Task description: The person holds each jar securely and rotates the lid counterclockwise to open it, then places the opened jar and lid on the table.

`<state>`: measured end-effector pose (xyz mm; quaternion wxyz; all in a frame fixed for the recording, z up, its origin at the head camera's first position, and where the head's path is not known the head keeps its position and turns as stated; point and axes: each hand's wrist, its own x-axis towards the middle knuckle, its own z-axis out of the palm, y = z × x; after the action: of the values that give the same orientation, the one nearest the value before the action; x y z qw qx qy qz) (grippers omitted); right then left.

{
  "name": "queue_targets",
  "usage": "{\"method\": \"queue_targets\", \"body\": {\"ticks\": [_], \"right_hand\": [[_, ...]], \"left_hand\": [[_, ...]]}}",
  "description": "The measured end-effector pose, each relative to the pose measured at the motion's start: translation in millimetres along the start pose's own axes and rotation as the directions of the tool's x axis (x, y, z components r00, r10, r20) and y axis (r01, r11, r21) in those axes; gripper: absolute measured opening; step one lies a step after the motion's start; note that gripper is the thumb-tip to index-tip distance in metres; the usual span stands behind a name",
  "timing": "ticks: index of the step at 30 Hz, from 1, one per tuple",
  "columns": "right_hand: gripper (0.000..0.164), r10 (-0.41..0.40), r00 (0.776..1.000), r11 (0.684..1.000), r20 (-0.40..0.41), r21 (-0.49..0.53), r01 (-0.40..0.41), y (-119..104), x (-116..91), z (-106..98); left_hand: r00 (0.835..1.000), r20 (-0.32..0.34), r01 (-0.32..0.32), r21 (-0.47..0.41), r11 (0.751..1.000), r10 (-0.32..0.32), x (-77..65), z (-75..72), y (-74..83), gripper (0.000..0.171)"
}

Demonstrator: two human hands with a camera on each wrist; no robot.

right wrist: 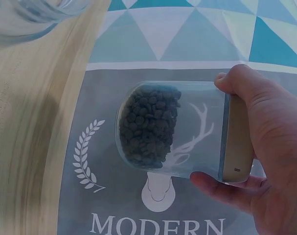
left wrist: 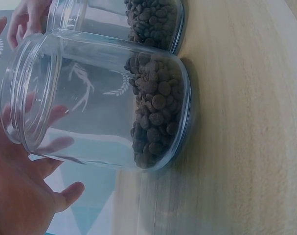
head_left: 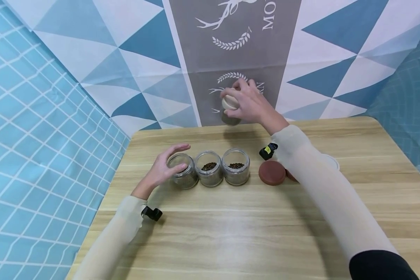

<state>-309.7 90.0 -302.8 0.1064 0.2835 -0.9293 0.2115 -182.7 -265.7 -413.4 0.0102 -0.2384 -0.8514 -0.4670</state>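
Observation:
My right hand [head_left: 246,102] grips a glass jar [right wrist: 199,105] by its pale lid [right wrist: 238,139], holding it raised over the table's back edge. Small dark brown pellets [right wrist: 148,127] fill the lower part of that jar. Three lidless glass jars stand in a row on the table: a left one [head_left: 185,181], a middle one [head_left: 211,179] and a right one [head_left: 237,179], with similar pellets inside. My left hand [head_left: 162,166] is spread around the mouth of the left jar, thumb and fingers apart. In the left wrist view, its fingers show through the glass.
A reddish-brown round lid [head_left: 272,173] lies right of the jars. A second reddish-brown lid [head_left: 291,176] and a white round object [head_left: 332,161] are partly hidden by my right sleeve. Patterned cloth [head_left: 154,46] hangs behind the wooden table [head_left: 210,233].

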Motion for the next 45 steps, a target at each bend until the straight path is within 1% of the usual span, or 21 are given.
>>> {"method": "queue_targets", "body": {"ticks": [5,9,16,20,26,29,33,39,45], "right_hand": [[0.048,-0.007,1.0,1.0,-0.008,0.005,0.007,0.1,-5.0,0.7],[0.046,-0.032,0.998,0.999,-0.054,0.014,0.032,1.5,-10.0,0.9],[0.044,-0.086,0.988,0.996,-0.129,0.009,0.087,4.9,-22.5,2.6],[0.042,-0.097,0.981,0.994,-0.168,0.036,0.104,6.4,-30.9,6.0],[0.041,-0.095,0.962,0.99,-0.254,0.079,0.119,11.4,-44.7,9.1],[0.04,-0.095,0.954,0.988,-0.284,0.087,0.124,14.7,-49.9,9.3],[0.04,-0.115,0.941,0.985,-0.319,0.089,0.151,16.8,-55.0,8.6],[0.04,-0.141,0.923,0.979,-0.357,0.089,0.183,13.2,-62.4,7.6],[0.039,-0.157,0.905,0.968,-0.395,0.12,0.22,6.0,-71.9,5.3]], "left_hand": [[1.0,-0.001,0.0,0.002,1.0,0.0,-1.3,0.1,-0.5,0.069],[1.0,-0.007,0.003,0.003,1.0,-0.003,-1.8,-0.3,0.2,0.068],[1.0,-0.011,0.006,0.01,1.0,-0.006,-1.8,-0.5,2.1,0.067],[1.0,-0.012,0.002,0.007,1.0,-0.002,-2.8,-0.1,1.3,0.066],[1.0,-0.014,-0.009,0.007,1.0,0.009,-3.1,0.6,-0.4,0.065],[1.0,-0.014,-0.015,0.007,1.0,0.015,-2.5,0.4,-0.3,0.065],[1.0,-0.012,-0.014,0.006,1.0,0.014,-1.7,0.2,0.4,0.066],[1.0,-0.007,-0.007,0.0,1.0,0.007,-2.6,1.2,1.3,0.067],[1.0,-0.003,0.004,0.006,1.0,-0.004,-1.7,1.5,2.3,0.068]]}}
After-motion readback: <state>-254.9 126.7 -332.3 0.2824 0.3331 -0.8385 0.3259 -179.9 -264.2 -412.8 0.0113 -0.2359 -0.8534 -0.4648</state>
